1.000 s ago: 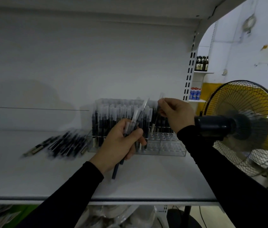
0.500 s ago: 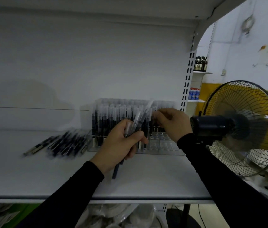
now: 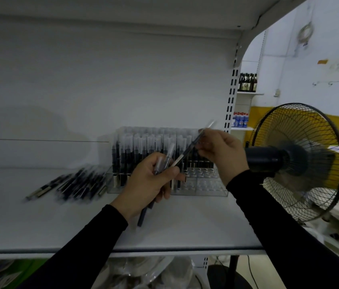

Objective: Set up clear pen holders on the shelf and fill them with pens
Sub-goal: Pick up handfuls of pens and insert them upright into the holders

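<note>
Pens (image 3: 165, 163) are waiting bunched in the left hand (image 3: 147, 184), while the right hand (image 3: 219, 154) is pinching one slanted pen (image 3: 187, 152), seemingly tip-down, just above the holder's (image 3: 204, 185) empty right slots.

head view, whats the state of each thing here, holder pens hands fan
clear pen holder: upright on shelf, left slots filled, right front slots empty
loose pens: lying flat left of holder
left hand: grips a few pens
right hand: pinches one tilted pen
fan: blades blurred, state unclear

Right hand (image 3: 219, 152) pinching one pen (image 3: 187, 152); left hand (image 3: 147, 184) around several pens (image 3: 165, 161).
</note>
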Tool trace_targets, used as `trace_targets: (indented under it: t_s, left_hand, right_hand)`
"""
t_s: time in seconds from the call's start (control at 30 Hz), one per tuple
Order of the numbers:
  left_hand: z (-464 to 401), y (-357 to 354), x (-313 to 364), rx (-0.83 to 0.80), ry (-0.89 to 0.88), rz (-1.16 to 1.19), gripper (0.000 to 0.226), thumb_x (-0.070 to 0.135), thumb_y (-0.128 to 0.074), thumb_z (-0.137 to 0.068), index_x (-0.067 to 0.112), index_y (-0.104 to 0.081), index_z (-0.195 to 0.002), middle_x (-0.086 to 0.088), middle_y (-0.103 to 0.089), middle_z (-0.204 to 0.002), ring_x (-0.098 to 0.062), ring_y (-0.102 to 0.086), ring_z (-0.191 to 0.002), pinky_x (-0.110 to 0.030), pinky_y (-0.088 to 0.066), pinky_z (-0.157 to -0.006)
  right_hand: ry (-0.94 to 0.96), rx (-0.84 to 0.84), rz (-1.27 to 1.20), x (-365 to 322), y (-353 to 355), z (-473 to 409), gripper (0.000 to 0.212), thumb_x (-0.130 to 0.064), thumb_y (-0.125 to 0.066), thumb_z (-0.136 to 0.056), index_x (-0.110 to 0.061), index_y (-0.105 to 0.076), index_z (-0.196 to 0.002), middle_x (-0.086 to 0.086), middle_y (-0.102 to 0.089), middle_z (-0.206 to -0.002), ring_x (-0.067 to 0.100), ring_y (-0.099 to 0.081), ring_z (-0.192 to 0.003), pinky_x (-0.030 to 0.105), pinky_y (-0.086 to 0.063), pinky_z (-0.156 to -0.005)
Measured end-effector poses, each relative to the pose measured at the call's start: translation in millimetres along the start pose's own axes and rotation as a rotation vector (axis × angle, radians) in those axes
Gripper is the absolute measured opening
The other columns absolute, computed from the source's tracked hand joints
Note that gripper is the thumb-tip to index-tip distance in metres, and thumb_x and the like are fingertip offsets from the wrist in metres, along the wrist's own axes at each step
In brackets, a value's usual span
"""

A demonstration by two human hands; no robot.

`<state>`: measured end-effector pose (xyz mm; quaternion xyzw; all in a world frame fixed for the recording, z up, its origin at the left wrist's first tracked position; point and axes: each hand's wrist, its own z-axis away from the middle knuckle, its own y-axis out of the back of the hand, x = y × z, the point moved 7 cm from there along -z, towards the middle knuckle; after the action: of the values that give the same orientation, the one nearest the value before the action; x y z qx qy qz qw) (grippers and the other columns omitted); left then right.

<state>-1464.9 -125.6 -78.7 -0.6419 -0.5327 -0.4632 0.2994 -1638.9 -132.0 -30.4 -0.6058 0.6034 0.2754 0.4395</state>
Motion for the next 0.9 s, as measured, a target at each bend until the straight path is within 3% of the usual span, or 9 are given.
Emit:
trace_targets:
  t_s: [0.1,0.2,0.3,0.43,0.67,0.9]
  left_hand:
    - [-1,1,-1,-0.004,0.000,0.039,0.012,0.014,-0.058,-0.096,0.004,-0.053,-0.100,-0.013,-0.074,-0.080,-0.019,-0.051,-0.039,-0.024,-0.039,-0.036]
    - [-4,2,-1,0.010,-0.018,0.032,0.009,0.016,-0.057,-0.097,0.008,-0.054,-0.100,-0.012,-0.070,-0.073,-0.019,-0.049,-0.038,-0.023,-0.038,-0.036]
    - [-9,5,-2,0.053,-0.046,0.025,0.009,0.020,-0.056,-0.098,0.011,-0.053,-0.096,-0.009,-0.063,-0.064,-0.015,-0.041,-0.036,-0.021,-0.032,-0.036]
    - [-10,7,-1,0.081,-0.028,0.081,0.008,0.021,-0.053,-0.099,0.015,-0.051,-0.096,-0.008,-0.059,-0.063,-0.012,-0.035,-0.039,-0.021,-0.029,-0.037]
    - [-7,5,-7,0.069,0.045,0.177,0.015,-0.003,-0.042,-0.094,0.012,-0.042,-0.091,-0.014,-0.063,-0.068,-0.017,-0.032,-0.040,-0.026,-0.023,-0.038]
    - [-5,0,-7,0.009,0.006,0.094,0.008,0.001,-0.044,-0.100,0.006,-0.046,-0.106,-0.003,-0.071,-0.079,-0.014,-0.041,-0.050,-0.025,-0.032,-0.045]
  right_hand:
    - [0.010,0.148,-0.089,-6,22,-10,0.019,-0.013,-0.053,-0.095,-0.010,-0.070,-0.086,0.004,-0.070,-0.075,0.013,-0.068,-0.070,0.020,-0.054,-0.062]
    - [0.095,0.197,0.063,-7,34,-16,0.020,-0.015,-0.053,-0.096,-0.010,-0.070,-0.086,0.004,-0.069,-0.074,0.012,-0.067,-0.070,0.022,-0.056,-0.067]
    - [0.209,0.162,0.324,-4,33,-18,0.016,-0.023,-0.056,-0.096,-0.017,-0.071,-0.094,-0.001,-0.072,-0.081,0.009,-0.070,-0.075,0.027,-0.058,-0.075]
    - [0.290,0.115,0.457,-1,23,-21,0.011,-0.027,-0.058,-0.094,-0.032,-0.068,-0.091,-0.002,-0.073,-0.083,0.012,-0.070,-0.078,0.035,-0.059,-0.079]
    - [0.276,0.036,0.648,12,7,-23,0.021,-0.029,-0.057,-0.094,-0.015,-0.073,-0.092,-0.002,-0.071,-0.077,0.007,-0.068,-0.072,0.033,-0.058,-0.079]
    - [0.265,-0.084,0.903,26,-4,-15,0.028,-0.031,-0.056,-0.095,-0.011,-0.073,-0.085,0.004,-0.072,-0.075,0.018,-0.068,-0.073,0.035,-0.055,-0.078]
